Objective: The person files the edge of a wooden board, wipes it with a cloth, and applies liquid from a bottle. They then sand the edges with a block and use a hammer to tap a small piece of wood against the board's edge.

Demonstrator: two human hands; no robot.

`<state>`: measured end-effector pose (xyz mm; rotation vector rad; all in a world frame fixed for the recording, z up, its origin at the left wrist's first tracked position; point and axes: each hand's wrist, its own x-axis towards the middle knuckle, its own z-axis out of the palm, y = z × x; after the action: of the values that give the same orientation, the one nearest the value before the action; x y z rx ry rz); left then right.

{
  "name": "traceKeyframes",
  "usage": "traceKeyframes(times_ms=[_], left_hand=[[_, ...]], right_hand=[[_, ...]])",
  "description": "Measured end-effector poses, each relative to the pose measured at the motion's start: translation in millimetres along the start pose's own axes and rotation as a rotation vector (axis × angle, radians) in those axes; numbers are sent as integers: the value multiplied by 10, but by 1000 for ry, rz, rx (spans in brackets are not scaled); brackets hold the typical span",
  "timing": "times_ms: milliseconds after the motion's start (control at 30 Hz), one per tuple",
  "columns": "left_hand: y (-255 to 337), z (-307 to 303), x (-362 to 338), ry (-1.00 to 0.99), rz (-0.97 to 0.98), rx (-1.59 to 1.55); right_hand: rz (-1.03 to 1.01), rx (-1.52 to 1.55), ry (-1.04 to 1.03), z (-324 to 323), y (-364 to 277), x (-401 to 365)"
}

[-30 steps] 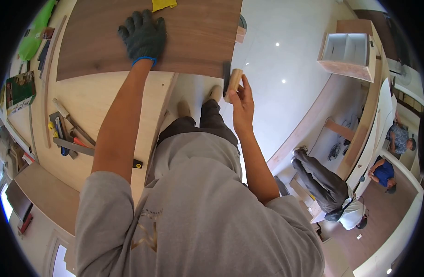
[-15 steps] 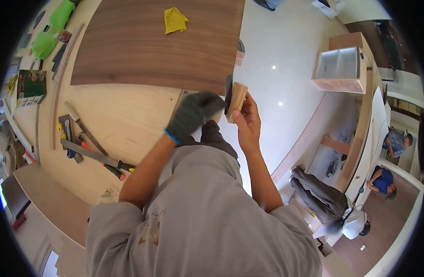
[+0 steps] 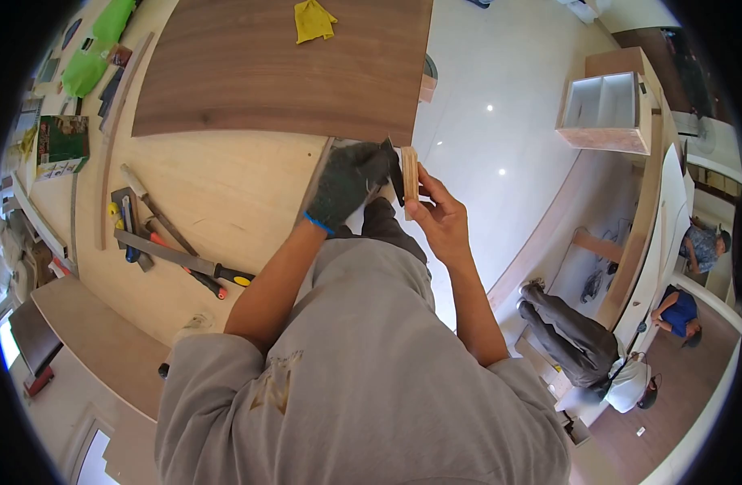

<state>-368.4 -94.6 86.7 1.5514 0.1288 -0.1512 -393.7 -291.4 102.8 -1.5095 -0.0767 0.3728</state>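
Note:
My left hand [image 3: 345, 184], in a dark knitted glove with a blue cuff, is closed on a thin dark flat piece [image 3: 394, 171]. That piece stands on edge against, or very near, a small plywood block [image 3: 410, 179]; whether they touch is hard to tell. Bare, my right hand [image 3: 442, 214] grips the block from the right side, thumb low and fingers along its edge. Both hands are in front of my body, just below the corner of a brown wood-grain panel [image 3: 282, 73]. What kind of thing the dark piece is cannot be made out.
On the pale plywood surface [image 3: 225, 186] to the left lie a long saw [image 3: 173, 255], a file-like tool [image 3: 157, 206] and other hand tools. A yellow cloth [image 3: 314, 22] rests on the panel. At right stand an open cabinet box [image 3: 604, 113] and several people, one [image 3: 577, 339] nearest.
The plywood block has turned more upright, its layered edge now facing me. My gloved hand and the dark piece have shifted slightly, and the whole view has moved a little.

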Motion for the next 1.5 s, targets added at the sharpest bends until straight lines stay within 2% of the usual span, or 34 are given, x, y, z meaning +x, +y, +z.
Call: traceKeyframes(times_ms=[33,100,133,167,200,267,333,367,400,467,500,567,600,633,700,800,900,1000,1100,1200,1300,1400,1500], left_hand=[[-18,-36,82,57,22,9],[-184,-262,346,216,-41,-222],[51,-407,434,347,-95,-216],[22,-556,572,438,-145,-355],[16,-652,593,378,-159,-320],[-36,-608,546,99,-250,-189],[-182,-310,402,-293,-350,-242],[-125,-123,243,-388,-142,157],[-131,29,155,-407,-130,112],[-465,105,217,-167,16,174],[-609,3,386,-135,-7,215],[-381,-202,657,78,-250,-23],[-221,-335,806,200,59,316],[-98,-418,980,278,-15,365],[-294,-623,1406,356,556,857],[-478,-593,1757,348,623,1332],[-468,-547,1719,328,666,1372],[-258,-476,1632,261,602,1418],[-277,-467,1611,356,602,1408],[-311,-485,1628,274,516,1313],[-324,-484,1642,305,532,1338],[-319,-481,1658,304,528,1359],[-296,-482,1659,299,522,1327]], right_hand=[[10,-17,-6,-22,11,-42],[61,-14,18,-62,44,-137],[101,6,50,-85,68,-191],[142,23,83,-107,78,-235],[123,34,116,-126,69,-245],[76,57,184,-148,49,-199],[64,98,183,-159,122,-126],[73,104,174,-140,132,-92],[83,110,163,-116,143,-67],[113,105,158,-98,179,-104],[135,83,150,-105,206,-165],[192,40,180,-108,273,-285],[176,51,220,-115,336,-277],[163,63,261,-112,410,-261],[81,0,323,-73,502,-147],[82,-95,294,-27,543,76],[112,-114,331,-18,604,185],[144,-59,343,2,621,220],[128,-38,368,9,673,305],[119,-59,380,14,660,412],[90,-52,422,19,740,516],[222,-71,383,-11,677,593],[222,-19,400,6,683,565]])
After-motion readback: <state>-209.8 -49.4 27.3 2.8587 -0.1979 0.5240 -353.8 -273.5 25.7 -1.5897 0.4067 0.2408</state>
